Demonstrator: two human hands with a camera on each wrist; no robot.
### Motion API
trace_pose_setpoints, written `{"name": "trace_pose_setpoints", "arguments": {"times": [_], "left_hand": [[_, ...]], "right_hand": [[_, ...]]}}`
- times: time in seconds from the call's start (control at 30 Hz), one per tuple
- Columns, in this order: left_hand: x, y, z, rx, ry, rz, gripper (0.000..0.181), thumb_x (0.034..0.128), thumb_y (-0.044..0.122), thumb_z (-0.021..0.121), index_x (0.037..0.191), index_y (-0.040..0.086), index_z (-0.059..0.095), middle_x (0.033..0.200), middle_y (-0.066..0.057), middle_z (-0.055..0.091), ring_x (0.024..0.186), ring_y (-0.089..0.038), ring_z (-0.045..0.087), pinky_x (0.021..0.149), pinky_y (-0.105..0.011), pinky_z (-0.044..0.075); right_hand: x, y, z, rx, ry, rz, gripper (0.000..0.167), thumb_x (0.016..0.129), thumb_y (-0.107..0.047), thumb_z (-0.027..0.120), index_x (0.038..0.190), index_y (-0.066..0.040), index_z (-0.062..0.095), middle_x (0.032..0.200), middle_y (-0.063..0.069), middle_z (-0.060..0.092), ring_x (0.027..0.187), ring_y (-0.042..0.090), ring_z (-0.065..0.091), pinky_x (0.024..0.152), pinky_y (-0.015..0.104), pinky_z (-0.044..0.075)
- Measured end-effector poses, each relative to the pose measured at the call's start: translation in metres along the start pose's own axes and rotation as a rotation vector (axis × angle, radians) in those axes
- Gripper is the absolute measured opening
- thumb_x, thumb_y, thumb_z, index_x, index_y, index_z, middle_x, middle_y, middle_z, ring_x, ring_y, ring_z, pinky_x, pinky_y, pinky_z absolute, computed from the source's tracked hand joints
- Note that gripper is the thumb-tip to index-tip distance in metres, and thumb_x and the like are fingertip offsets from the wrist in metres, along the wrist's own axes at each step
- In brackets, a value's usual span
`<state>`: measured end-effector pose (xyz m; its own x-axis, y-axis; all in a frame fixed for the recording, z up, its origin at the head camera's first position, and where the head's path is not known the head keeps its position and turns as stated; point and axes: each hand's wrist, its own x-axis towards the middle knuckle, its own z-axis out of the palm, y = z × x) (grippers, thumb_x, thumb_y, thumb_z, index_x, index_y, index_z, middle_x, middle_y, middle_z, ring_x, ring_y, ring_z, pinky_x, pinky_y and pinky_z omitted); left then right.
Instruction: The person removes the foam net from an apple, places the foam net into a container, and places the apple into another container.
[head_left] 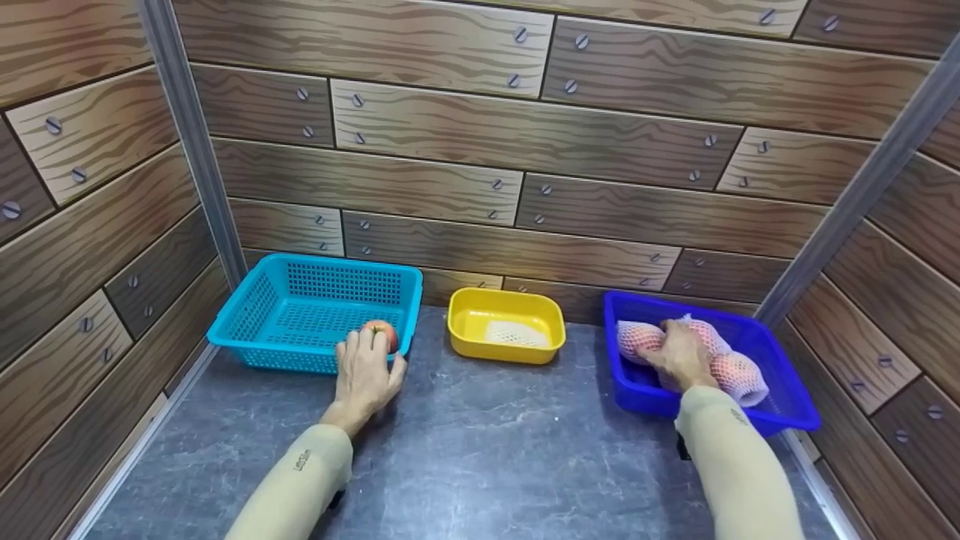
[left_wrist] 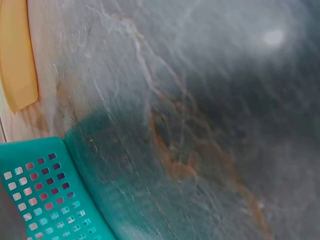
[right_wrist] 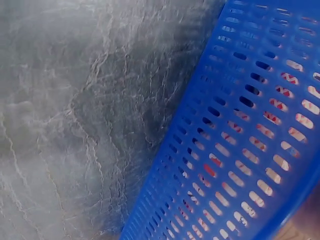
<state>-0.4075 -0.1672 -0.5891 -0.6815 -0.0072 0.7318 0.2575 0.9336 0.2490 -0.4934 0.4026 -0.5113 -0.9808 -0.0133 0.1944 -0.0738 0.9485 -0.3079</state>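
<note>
In the head view, my left hand is at the front right corner of the teal basket, with its fingers on a red apple just inside the rim. My right hand reaches down into the dark blue basket among several round red fruits in white foam nets. One netted fruit lies left of the hand, touching it, and another netted fruit lies to its right. The right fingertips are partly hidden among the fruits. Neither hand shows clearly in the wrist views.
Between the two larger baskets stands a yellow basket with a white foam net in it. All three stand along the back wall of wood-patterned panels on a grey marbled tabletop. Side walls close off left and right.
</note>
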Motion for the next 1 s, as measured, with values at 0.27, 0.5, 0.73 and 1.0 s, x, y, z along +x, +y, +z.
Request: {"name": "trace_pose_setpoints", "arguments": {"times": [0.27, 0.5, 0.73, 1.0], "left_hand": [[-0.001, -0.001, -0.004, 0.003, -0.044, -0.022, 0.025, 0.0984, 0.031, 0.069, 0.099, 0.007, 0.063, 0.104, -0.019, 0.064, 0.094, -0.040, 0.052, 0.087, -0.056, 0.039], [-0.005, -0.006, -0.007, 0.017, -0.006, -0.011, 0.025, 0.0965, 0.031, 0.069, 0.099, 0.006, 0.063, 0.103, -0.020, 0.065, 0.092, -0.041, 0.052, 0.084, -0.056, 0.039], [-0.003, -0.002, -0.003, 0.012, 0.009, 0.013, 0.026, 0.0953, 0.032, 0.069, 0.100, 0.007, 0.063, 0.104, -0.020, 0.066, 0.093, -0.040, 0.053, 0.085, -0.056, 0.039], [-0.001, -0.002, 0.000, 0.019, 0.005, 0.003, 0.026, 0.0953, 0.033, 0.069, 0.094, 0.008, 0.059, 0.100, -0.018, 0.063, 0.090, -0.039, 0.050, 0.083, -0.055, 0.038]], "right_hand": [[0.013, 0.000, 0.013, -0.036, -0.027, -0.045, 0.096, 0.082, -0.036, 0.095, 0.151, 0.013, 0.050, 0.141, 0.046, 0.063, 0.132, 0.065, 0.062, 0.117, 0.073, 0.048], [0.024, -0.007, 0.033, -0.094, -0.083, -0.095, 0.103, 0.076, -0.025, 0.100, 0.155, 0.010, 0.045, 0.147, 0.046, 0.057, 0.137, 0.066, 0.057, 0.119, 0.073, 0.047], [0.025, -0.003, 0.038, -0.131, -0.090, -0.083, 0.101, 0.078, -0.015, 0.096, 0.158, 0.012, 0.041, 0.145, 0.049, 0.051, 0.130, 0.070, 0.058, 0.115, 0.076, 0.049], [0.027, -0.002, 0.037, -0.142, -0.068, -0.107, 0.080, 0.081, -0.009, 0.092, 0.142, 0.014, 0.044, 0.130, 0.047, 0.057, 0.118, 0.068, 0.063, 0.106, 0.076, 0.053]]}}
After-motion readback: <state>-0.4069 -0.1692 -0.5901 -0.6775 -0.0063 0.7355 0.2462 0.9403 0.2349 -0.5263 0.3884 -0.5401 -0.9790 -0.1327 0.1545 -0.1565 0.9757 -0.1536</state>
